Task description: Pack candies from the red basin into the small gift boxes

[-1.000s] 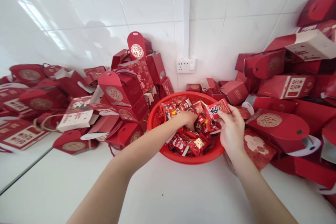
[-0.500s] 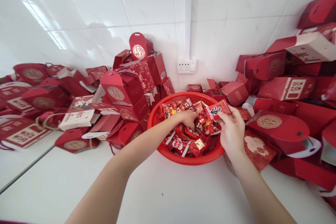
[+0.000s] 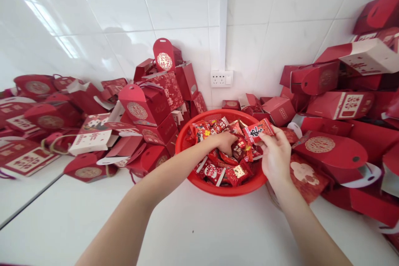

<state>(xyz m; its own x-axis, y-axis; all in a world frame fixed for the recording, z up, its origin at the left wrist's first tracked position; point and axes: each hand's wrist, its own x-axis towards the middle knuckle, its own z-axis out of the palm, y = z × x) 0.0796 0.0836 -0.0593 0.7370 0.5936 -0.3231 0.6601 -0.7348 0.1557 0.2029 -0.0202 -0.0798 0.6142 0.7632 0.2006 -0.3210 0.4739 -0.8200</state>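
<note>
A red plastic basket full of small wrapped sweets stands on the white table. My left hand reaches into the middle of the heap with its fingers curled downward. The fingertips are hidden among the wrappers, so what they grip is not visible. Over the basket's right rim, my right hand holds a red wrapped sweet with black characters on a white patch, pinched between thumb and fingers.
Red gift boxes are stacked and strewn on the left. More red boxes pile up high on the right, close to my right forearm. Behind the basket are a few small boxes and a wall socket on white tiles.
My left hand has shifted slightly to the right within the sweets. The right hand keeps the same sweet in nearly the same place.
</note>
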